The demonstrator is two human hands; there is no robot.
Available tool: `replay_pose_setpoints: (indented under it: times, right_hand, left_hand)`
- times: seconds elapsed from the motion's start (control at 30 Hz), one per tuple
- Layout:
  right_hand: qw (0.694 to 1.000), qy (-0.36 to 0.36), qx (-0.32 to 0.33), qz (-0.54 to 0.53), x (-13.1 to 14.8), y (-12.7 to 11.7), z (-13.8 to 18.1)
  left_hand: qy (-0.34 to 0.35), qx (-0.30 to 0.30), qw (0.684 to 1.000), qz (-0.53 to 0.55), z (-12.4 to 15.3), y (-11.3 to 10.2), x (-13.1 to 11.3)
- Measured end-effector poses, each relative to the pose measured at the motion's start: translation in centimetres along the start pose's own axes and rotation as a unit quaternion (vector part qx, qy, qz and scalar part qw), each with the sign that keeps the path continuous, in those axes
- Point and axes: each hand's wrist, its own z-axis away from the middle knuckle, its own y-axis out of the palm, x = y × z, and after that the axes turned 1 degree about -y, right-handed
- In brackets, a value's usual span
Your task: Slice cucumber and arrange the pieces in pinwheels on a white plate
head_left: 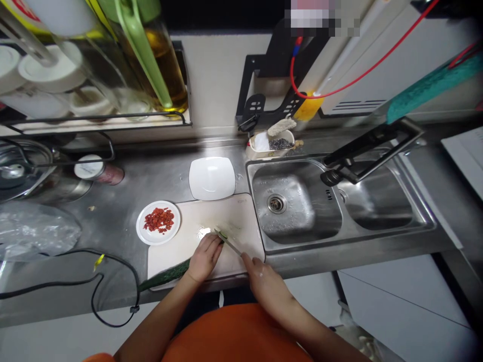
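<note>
A long dark green cucumber (166, 274) lies slanting across the lower left of the white cutting board (184, 213), its near end past the board's edge. My left hand (204, 257) is closed over the cucumber's far part, fingers curled and hiding what is under them. In my right hand (264, 276) is the handle of a knife (232, 245). The blade is at the cucumber's cut end, close to my left fingertips. A small pale green piece shows beside the blade. The board looks wet just beyond my left hand.
A round white plate (141, 232) of chopped red pieces overlaps the board's left corner. Behind the board stands a square white plate (212, 178). At right is a double steel sink (298, 201) with a black faucet (362, 151). A black cord (94, 296) lies at left.
</note>
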Motion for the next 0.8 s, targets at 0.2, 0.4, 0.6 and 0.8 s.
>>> replay_pose_setpoints:
  times: [0.2, 0.4, 0.6, 0.8]
  right_hand:
    - [1.000, -0.006, -0.014, -0.021, -0.26, 0.00, -0.10]
    - [0.999, -0.020, 0.006, 0.028, -0.27, -0.71, -0.14]
    - [0.998, -0.044, -0.017, 0.043, -0.46, -0.59, -0.33]
    - [0.999, -0.043, -0.010, 0.014, -0.66, -0.73, -0.46]
  left_hand:
    - [-0.004, 0.001, 1.000, -0.006, 0.12, 0.13, 0.11]
    - [-0.004, 0.002, 1.000, 0.000, 0.06, 0.08, 0.09]
    - [-0.007, 0.010, 1.000, 0.002, 0.00, 0.03, 0.03]
    - [-0.010, 0.011, 1.000, 0.003, 0.05, 0.06, 0.10]
